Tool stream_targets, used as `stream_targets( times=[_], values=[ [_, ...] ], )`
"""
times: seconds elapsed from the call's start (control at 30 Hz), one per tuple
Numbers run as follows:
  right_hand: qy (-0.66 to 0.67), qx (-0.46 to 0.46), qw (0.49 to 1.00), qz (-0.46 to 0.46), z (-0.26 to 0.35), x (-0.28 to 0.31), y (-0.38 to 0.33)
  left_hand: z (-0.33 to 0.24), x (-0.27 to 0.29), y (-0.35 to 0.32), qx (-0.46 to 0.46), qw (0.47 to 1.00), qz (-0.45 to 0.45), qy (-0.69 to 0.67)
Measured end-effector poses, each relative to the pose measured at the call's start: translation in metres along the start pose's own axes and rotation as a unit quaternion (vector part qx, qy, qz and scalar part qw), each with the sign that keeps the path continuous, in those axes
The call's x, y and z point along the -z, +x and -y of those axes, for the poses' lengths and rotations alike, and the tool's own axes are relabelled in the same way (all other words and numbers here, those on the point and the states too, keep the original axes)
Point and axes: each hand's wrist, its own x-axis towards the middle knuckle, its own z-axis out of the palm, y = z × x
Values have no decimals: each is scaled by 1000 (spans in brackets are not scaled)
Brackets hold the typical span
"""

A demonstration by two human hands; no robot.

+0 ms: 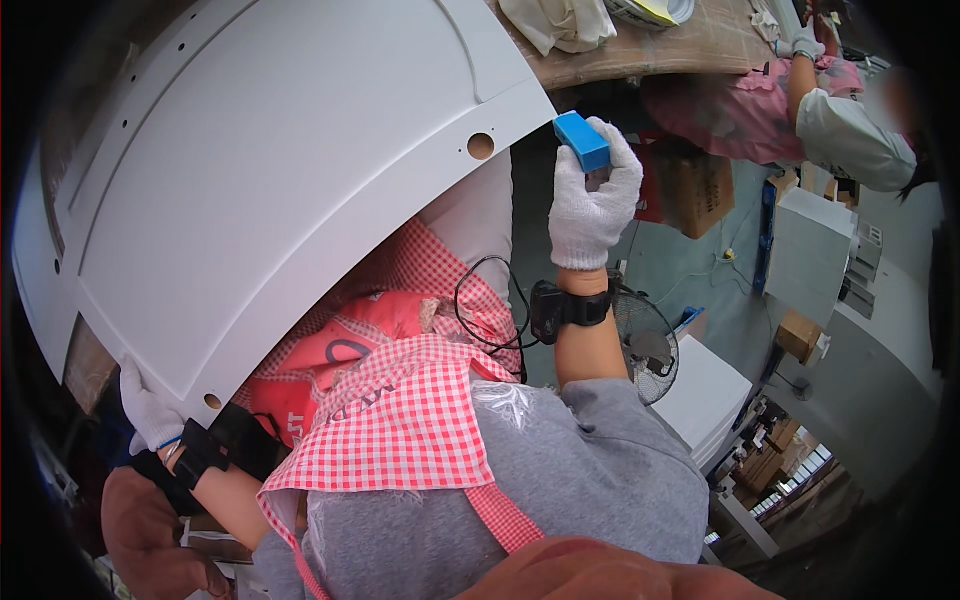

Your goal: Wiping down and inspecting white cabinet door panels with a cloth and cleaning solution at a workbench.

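Note:
A large white cabinet door [270, 170] with a raised frame and round holes along its edge lies tilted before me. At its lower left corner my left hand [150, 408], in a white knit glove, grips the edge; some of its fingers are hard to see. My right hand [595, 205], gloved the same way, holds a small blue block [582, 141] between thumb and fingers. That block is at the door's right corner, close to the edge; whether it touches cannot be told.
Behind the door stands a brown-covered table [670, 50] with a pale cloth [560, 22] on it. A floor fan [645, 345], a stack of white panels [700, 395] and a cardboard box [690, 185] are to my right. A co-worker in pink [720, 110] works at the far right.

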Motion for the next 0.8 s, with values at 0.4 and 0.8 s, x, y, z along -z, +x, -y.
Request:
stream_targets(
  times=[0.4,0.8],
  values=[
    [107,-78,991,31,15,14,45,0,-1,-5,-5,1000,-9,14],
    [-97,228,921,302,49,-20,75,9,18,9,-25,999,14,28]
  ],
)
